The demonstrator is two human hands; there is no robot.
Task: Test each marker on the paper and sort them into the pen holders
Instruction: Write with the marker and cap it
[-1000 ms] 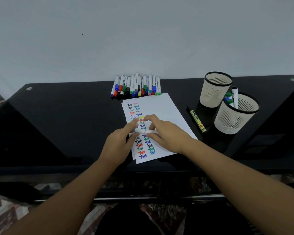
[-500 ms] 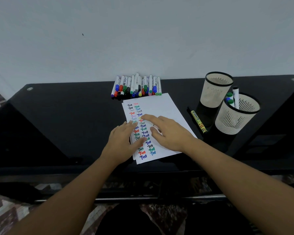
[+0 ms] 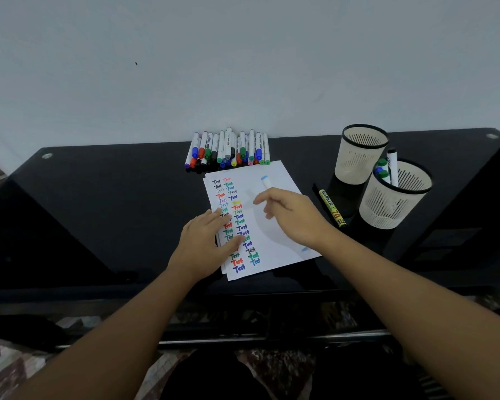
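Note:
A white paper sheet (image 3: 285,176) lies on the black table, its left side filled with coloured "Test" words. My left hand (image 3: 202,241) rests flat on that written side. My right hand (image 3: 295,217) hovers over the blank side with its fingers loosely spread and nothing between index and thumb. A blurred white marker with a light blue cap (image 3: 265,181) shows just beyond its knuckles, its near end hidden behind the hand. Several capped markers (image 3: 228,148) lie in a row behind the paper. Two mesh pen holders stand at the right.
The far holder (image 3: 361,153) shows nothing inside; the near holder (image 3: 393,203) has markers with green, blue and black caps. A yellow-green marker (image 3: 332,209) lies on the table between paper and holders. A wall runs close behind the black table (image 3: 113,197).
Both hands were together on a white marker over the writing. My right hand then lay flat and has now lifted and shifted right. The blue-capped marker now shows farther up the sheet.

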